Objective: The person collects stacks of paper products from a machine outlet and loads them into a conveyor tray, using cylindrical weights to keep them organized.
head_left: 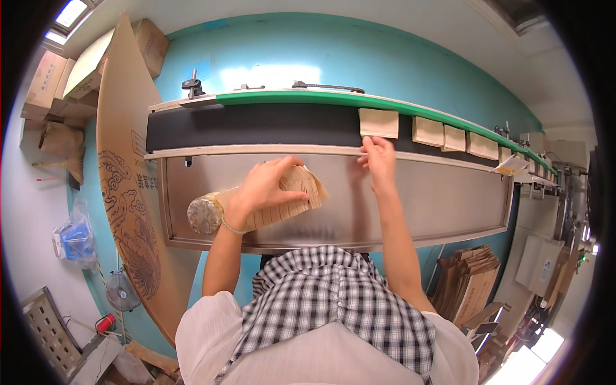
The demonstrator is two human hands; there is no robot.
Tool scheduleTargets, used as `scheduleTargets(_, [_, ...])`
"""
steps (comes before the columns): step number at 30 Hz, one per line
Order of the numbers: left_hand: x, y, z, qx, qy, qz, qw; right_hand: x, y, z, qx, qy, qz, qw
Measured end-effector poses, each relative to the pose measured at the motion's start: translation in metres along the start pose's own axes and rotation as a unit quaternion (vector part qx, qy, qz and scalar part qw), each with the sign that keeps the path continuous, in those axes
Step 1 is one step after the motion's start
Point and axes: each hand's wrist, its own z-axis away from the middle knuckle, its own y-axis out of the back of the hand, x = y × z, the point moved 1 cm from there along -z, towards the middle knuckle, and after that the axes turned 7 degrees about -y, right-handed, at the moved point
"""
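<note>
My left hand is curled over a row of beige paper packets, which lie stacked face to face on the metal tray table. Against the left end of that row rests a round, grey mottled object, perhaps a cylinder. At the black conveyor belt, my right hand has its fingertips closed at the lower left corner of a single beige packet. That packet lies flat on the belt. Farther right, several similar packets sit spaced along it.
A green guide rail runs along the belt's far side, with a metal clamp at its left end. A tall cardboard sheet stands at the table's left. Folded cartons lean at the lower right, and a fan is lower left.
</note>
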Motion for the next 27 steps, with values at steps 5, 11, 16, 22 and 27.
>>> scheduleTargets(5, [-0.003, -0.002, 0.0, 0.014, -0.016, -0.002, 1.0, -0.009, 0.035, -0.035, 0.108, 0.076, 0.031, 0.991])
scheduleTargets(11, [-0.002, -0.002, -0.001, 0.007, -0.015, 0.004, 1.0, -0.037, 0.087, -0.054, 0.079, -0.049, 0.087, 0.992])
scheduleTargets(16, [-0.002, 0.0, 0.0, 0.003, -0.007, 0.002, 1.0, -0.027, 0.056, -0.012, 0.159, 0.081, 0.099, 0.979])
scheduleTargets(22, [-0.001, 0.002, 0.001, -0.016, -0.003, 0.018, 1.0, 0.021, -0.027, 0.075, -0.131, 0.289, 0.319, 0.893])
scheduleTargets(27, [-0.005, 0.009, 0.014, -0.033, 0.002, -0.042, 0.999, 0.044, -0.064, 0.082, -0.174, 0.199, 0.234, 0.936])
